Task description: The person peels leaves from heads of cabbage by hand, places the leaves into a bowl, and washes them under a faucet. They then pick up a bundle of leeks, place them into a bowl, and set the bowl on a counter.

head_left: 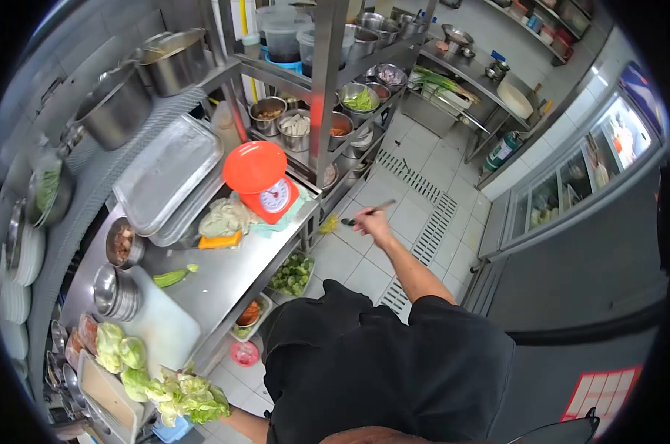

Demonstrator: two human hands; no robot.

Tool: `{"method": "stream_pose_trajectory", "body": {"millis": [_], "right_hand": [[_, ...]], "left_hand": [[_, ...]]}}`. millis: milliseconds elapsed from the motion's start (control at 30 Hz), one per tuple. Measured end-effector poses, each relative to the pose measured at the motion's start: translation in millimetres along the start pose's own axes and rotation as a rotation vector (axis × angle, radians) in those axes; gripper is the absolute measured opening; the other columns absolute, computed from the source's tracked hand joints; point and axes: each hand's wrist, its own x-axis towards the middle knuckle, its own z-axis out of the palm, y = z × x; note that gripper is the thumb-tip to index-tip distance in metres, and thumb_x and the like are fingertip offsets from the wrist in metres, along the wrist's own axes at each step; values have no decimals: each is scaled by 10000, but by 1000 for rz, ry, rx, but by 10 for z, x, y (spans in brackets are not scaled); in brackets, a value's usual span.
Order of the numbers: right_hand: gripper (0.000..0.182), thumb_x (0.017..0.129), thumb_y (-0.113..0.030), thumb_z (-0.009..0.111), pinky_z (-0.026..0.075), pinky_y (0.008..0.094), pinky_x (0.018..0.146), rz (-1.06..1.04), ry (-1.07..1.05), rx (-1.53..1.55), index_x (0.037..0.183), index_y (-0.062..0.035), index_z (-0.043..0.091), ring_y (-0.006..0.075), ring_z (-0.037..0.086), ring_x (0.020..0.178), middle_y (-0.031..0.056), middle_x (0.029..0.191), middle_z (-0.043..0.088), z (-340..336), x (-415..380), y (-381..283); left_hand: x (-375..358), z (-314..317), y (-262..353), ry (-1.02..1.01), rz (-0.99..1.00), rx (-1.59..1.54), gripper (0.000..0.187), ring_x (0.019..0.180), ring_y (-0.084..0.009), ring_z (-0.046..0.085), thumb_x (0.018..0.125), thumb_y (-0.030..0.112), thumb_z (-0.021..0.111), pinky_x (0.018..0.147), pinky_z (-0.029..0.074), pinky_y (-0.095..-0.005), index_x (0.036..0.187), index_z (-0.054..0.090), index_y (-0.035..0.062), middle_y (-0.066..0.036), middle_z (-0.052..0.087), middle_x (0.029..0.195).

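Observation:
At the lower left, a bunch of leafy lettuce (194,396) covers most of my left hand (228,416), whose fingers are wrapped out of sight. The lettuce hangs at the counter's front edge, overlapping more lettuce heads (120,351) beside a white cutting board (161,318). Out over the floor, my right hand (373,224) is closed around a slim knife-like tool (383,206), with a dark end showing past the fingers. A blurred yellow-green scrap (328,223) is seen left of that hand, near the rack.
The steel counter (224,277) carries a red scale (265,196), metal trays (168,177), stacked bowls (116,292) and a cucumber-like piece (171,278). Below are a bin of greens (292,274) and a pink bowl (244,354). A fridge (572,200) stands right; floor drains (431,229) cross the tiles.

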Motion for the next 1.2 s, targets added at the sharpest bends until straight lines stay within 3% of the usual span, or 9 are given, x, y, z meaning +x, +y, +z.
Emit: {"method": "stream_pose_trajectory", "body": {"millis": [333,500,633,767,800,833,900,1033,1200], "right_hand": [[207,865,-162,518,596,348,524,466,171,569,876,36,579,306,706,692,158,800,651,-2481,1483,857],[215,886,-99,497,590,404,471,452,585,214,845,112,516,346,664,582,190,691,570,-3087,1422,1363],[50,857,27,531,574,386,489,516,474,303,858,76,542,333,672,566,166,701,597,-3543,1620,1493],[130,854,-83,556,474,347,425,199,285,172,849,43,585,245,632,535,154,675,624,-3617,2078,453],[197,858,-158,539,420,322,419,111,99,201,835,29,599,211,588,510,146,692,637,-3788,2529,394],[231,878,-189,530,415,307,430,5,-47,169,855,23,620,199,575,504,134,687,637,-3764,2649,-48],[350,938,-195,416,493,288,522,-120,25,149,1053,45,644,189,659,640,156,923,713,-3514,2955,-870],[245,918,-153,549,517,273,498,-423,-107,197,1074,29,599,210,688,660,167,945,710,-2936,3714,-2046],[239,938,-138,571,545,335,530,-215,-103,258,1107,31,575,277,704,697,166,972,711,-2080,4915,-2544]], "left_hand": [[-1654,773,-898,147,83,56,540,896,-280,651,1030,406,411,708,573,-370,1445,381,62,-227,602,1202],[-2318,884,-1058,186,132,51,542,880,-278,651,1028,412,412,695,571,-366,1439,387,60,-223,605,1191],[-2843,823,-1189,225,193,43,543,868,-276,650,1027,417,412,685,570,-363,1434,392,59,-219,608,1183],[-3406,764,-1380,301,240,26,544,856,-274,650,1026,422,413,675,568,-360,1430,396,58,-216,611,1174],[-3573,778,-1415,327,252,21,544,853,-274,650,1026,423,413,672,568,-359,1429,397,57,-215,611,1172],[-3722,801,-1441,344,271,18,544,850,-274,650,1026,424,413,670,568,-358,1427,399,57,-214,612,1170],[-3998,900,-1497,373,314,36,545,843,-273,649,1025,427,413,665,567,-357,1425,401,57,-213,613,1166],[-4544,1119,-1636,450,389,47,546,831,-271,649,1024,431,414,655,566,-354,1420,405,55,-210,616,1157],[-5143,1471,-1865,571,497,35,548,816,-268,648,1023,437,414,642,564,-350,1415,411,54,-205,620,1147]]}}
